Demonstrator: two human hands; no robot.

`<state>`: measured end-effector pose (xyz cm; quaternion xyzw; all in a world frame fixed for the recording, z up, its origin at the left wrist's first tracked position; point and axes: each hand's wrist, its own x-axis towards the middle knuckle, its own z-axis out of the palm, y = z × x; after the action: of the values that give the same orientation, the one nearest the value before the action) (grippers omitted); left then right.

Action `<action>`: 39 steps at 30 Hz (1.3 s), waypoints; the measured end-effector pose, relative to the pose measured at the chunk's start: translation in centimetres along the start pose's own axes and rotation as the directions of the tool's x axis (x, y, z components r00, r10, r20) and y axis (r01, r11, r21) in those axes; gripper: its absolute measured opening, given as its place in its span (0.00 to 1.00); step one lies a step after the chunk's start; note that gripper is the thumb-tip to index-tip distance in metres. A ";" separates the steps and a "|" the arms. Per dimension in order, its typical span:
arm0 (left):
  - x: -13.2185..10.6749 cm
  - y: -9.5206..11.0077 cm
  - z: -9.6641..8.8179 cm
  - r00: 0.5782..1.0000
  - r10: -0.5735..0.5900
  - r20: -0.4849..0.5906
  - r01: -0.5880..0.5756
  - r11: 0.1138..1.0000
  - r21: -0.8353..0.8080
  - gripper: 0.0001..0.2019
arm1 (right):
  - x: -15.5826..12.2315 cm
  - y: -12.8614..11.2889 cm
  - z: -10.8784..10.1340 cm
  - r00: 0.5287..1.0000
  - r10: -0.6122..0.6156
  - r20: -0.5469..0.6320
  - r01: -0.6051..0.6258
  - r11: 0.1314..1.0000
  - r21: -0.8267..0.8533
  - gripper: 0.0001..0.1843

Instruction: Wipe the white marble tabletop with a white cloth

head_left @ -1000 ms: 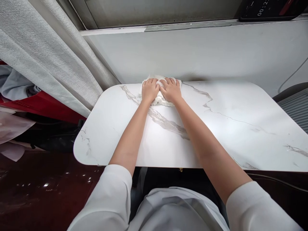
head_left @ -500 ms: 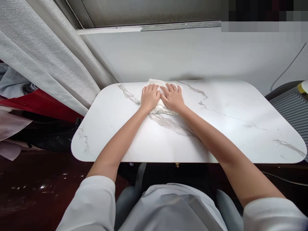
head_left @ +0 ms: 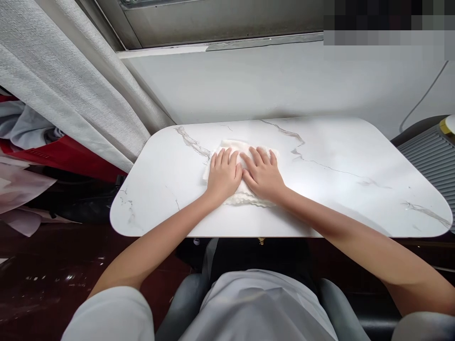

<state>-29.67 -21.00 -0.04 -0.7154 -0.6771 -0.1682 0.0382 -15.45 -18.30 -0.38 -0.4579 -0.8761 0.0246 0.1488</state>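
Observation:
A white cloth lies spread on the white marble-patterned table, around the middle of its top. My left hand rests flat on the cloth's left half, fingers stretched forward. Beside it, my right hand presses flat on the right half with its fingers spread. The two thumbs are close together. Both palms hide much of the cloth; its crinkled near edge and part of its far edge show.
A pale wall stands behind the table. Grey curtains hang at the left, near a red fabric item. At the right is a ribbed grey appliance. My chair's armrest shows below.
Both hands and the cloth have slid from the table's far edge toward me, to about the middle of the top. My elbows have bent outward.

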 end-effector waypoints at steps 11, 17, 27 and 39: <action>-5.4 2.2 -1.4 0.999 0.048 0.019 -0.049 0.997 0.052 0.24 | -5.4 -1.4 -1.5 0.997 -0.070 0.026 0.071 0.997 -0.034 0.30; -8.1 3.9 -1.8 0.997 0.078 -0.009 -0.076 0.993 0.089 0.24 | -8.3 -1.1 -1.7 0.991 -0.132 -0.037 0.131 0.991 -0.024 0.30; -8.6 7.0 -1.4 0.979 0.201 0.043 -0.202 0.979 0.033 0.27 | -12.2 1.2 -2.6 0.980 -0.177 -0.089 0.170 0.982 -0.077 0.37; -5.0 7.8 -0.4 0.961 0.263 0.088 -0.258 0.964 -0.061 0.26 | -10.7 3.1 -3.2 0.999 -0.048 -0.017 0.046 0.994 -0.099 0.32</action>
<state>-22.26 -26.49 0.20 -0.8062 -0.5738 -0.1437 0.0102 -6.31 -25.44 -0.43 -0.4444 -0.8852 -0.0265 0.1349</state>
